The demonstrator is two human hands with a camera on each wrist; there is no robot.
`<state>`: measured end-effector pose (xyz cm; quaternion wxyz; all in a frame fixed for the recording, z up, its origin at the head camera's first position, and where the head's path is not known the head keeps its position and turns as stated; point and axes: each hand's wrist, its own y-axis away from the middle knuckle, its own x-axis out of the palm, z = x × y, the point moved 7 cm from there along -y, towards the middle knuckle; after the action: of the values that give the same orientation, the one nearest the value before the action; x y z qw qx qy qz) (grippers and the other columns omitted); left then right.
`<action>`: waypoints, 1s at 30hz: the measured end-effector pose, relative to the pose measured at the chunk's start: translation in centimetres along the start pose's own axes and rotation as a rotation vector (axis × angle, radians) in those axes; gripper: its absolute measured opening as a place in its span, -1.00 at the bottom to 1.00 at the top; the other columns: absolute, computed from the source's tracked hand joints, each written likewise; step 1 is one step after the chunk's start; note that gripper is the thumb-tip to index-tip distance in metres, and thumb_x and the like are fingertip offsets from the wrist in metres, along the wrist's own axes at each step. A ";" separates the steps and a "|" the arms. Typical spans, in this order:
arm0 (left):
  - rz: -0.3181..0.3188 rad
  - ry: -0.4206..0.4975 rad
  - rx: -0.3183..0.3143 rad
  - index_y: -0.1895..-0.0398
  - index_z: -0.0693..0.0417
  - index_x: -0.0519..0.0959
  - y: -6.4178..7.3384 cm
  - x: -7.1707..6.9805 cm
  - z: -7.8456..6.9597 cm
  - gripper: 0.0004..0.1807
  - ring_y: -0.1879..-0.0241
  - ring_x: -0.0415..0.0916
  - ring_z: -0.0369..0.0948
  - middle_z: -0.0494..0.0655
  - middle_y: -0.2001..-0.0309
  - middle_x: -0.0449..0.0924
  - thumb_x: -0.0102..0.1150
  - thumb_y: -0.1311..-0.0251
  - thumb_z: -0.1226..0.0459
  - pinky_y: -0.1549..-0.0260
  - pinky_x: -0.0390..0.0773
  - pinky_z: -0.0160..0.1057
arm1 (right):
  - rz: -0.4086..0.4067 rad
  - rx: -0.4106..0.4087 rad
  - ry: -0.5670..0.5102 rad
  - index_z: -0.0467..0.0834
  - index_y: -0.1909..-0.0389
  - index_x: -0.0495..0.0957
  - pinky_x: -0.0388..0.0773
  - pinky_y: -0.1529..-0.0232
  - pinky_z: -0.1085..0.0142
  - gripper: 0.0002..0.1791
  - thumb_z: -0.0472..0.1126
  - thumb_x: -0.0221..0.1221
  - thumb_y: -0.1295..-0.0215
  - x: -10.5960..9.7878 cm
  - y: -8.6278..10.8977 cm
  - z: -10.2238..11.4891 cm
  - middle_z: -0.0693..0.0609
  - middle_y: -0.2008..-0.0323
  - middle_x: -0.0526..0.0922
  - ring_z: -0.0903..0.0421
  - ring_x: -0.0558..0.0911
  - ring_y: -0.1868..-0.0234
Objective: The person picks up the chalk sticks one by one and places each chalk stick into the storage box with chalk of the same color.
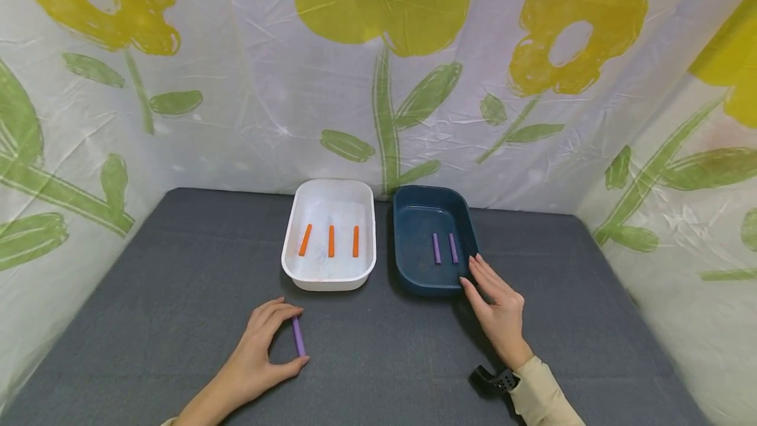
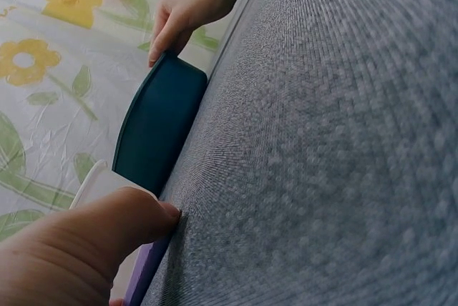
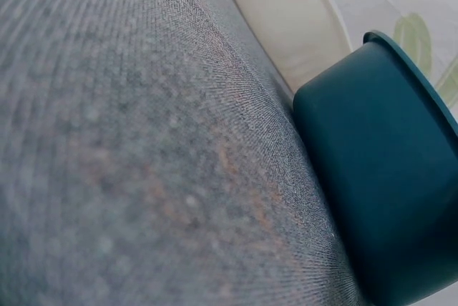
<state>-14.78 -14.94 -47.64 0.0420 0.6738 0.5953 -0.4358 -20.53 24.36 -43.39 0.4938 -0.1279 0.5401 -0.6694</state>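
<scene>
A: Purple stick [image 1: 298,336] is seen lying flat on the grey tabletop [image 1: 177,294], in front of the white tray [image 1: 328,278] and well apart from the blue tray [image 1: 408,268]. What could be judged to go wrong?

B: A slip could be expected. The stick is thin and round, and it is pinched only at its two ends, so it might be rolled out of the grip or tipped if it is lifted unevenly. The blue tray might also be nudged, since its near corner is touched.

A: How are the fingers of the left hand [image 1: 260,347] set?

B: They are curled into a narrow arc, with the thumb at the near end of the stick and a fingertip at the far end.

A: And the right hand [image 1: 497,311]?

B: Its fingers are held nearly straight and laid against the blue tray's rim; nothing is gripped. Two purple sticks [image 1: 445,248] are seen inside that tray, three orange sticks [image 1: 330,240] in the white one.
</scene>
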 end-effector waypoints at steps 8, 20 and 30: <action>-0.024 0.022 -0.010 -0.16 0.10 0.54 -0.2 0.0 -0.1 -0.21 -0.24 0.27 0.08 -0.01 -0.16 0.49 0.67 0.28 0.22 -0.25 -0.01 -0.57 | 0.013 0.021 -0.021 -0.39 0.04 0.68 0.48 -0.17 0.38 -0.50 -0.56 0.45 0.14 -0.2 -0.3 0.0 -0.21 -0.01 0.68 -0.22 0.66 -0.04; -0.013 0.104 0.071 -0.20 -0.03 0.53 -1.6 -0.7 -3.5 -0.20 -0.25 0.26 0.07 -0.08 -0.18 0.46 0.65 0.26 0.24 -0.28 0.04 -0.52 | 0.184 0.156 -0.027 -0.34 -0.23 0.53 0.27 -0.33 0.44 -0.40 -0.56 0.33 -0.08 0.1 1.1 0.1 -0.22 -0.23 0.53 -0.18 0.41 -0.35; 0.040 0.171 0.076 -0.22 -0.20 0.48 -4.5 -1.2 -6.1 -0.23 -0.34 0.21 -0.02 -0.08 -0.24 0.43 0.63 0.15 0.19 -0.29 0.23 -0.23 | 0.139 0.155 -0.081 -0.38 -0.20 0.53 0.29 -0.34 0.37 -0.42 -0.62 0.30 -0.07 0.1 1.1 0.2 -0.25 -0.22 0.54 -0.21 0.42 -0.33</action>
<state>-15.18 -10.98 -41.02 -0.0259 0.7215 0.5662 -0.3979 -19.84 24.23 -44.33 0.5688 -0.0785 0.4740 -0.6675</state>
